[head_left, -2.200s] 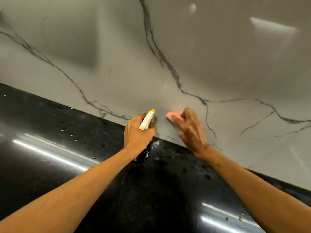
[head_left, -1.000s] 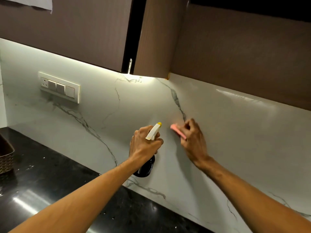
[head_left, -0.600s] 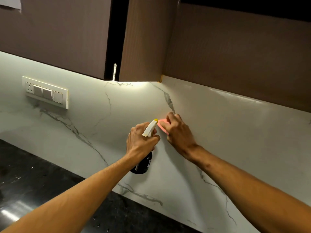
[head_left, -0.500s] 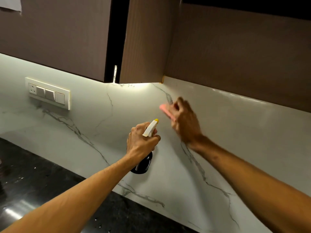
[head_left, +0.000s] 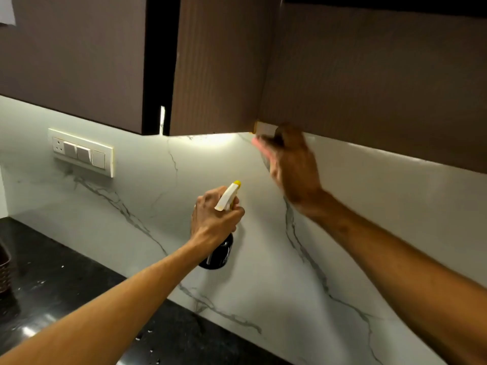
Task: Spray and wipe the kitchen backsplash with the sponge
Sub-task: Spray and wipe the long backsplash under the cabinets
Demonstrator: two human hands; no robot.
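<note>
Nearest: black glossy stone countertop (head_left: pixel 52 299) with pale specks on it, and a brown woven basket (head_left: pixel 4 270) cut off at the left edge. 2 bare forearms reach over the counter.

Left hand (head_left: pixel 213 219) grips the neck of a dark round plastic spray bottle (head_left: pixel 218 255) with a white trigger head and yellow nozzle tip. Its fingers are curled tight round the neck. The nozzle points up-right at the wall and the bottle is held off the counter. Finger on the trigger or not: cannot tell.

Further out, right hand (head_left: pixel 292 167) is motion-blurred. It has the flat pink sponge (head_left: pixel 259 144) against the white grey-veined marble-look backsplash (head_left: pixel 355 246), at the very top edge just under the brown matte upper cabinets (head_left: pixel 369 75). The fingers are too smeared to tell whether they curl round the sponge or press it flat. White switch plate (head_left: pixel 81 152) sits well to the left on the wall.

Step, judged: wiping, with the stroke at its upper limit. The next move calls for reversing down or sideways with pressure kept on and no bump against the cabinet underside. Any fresh spray should be aimed away from the switches.
</note>
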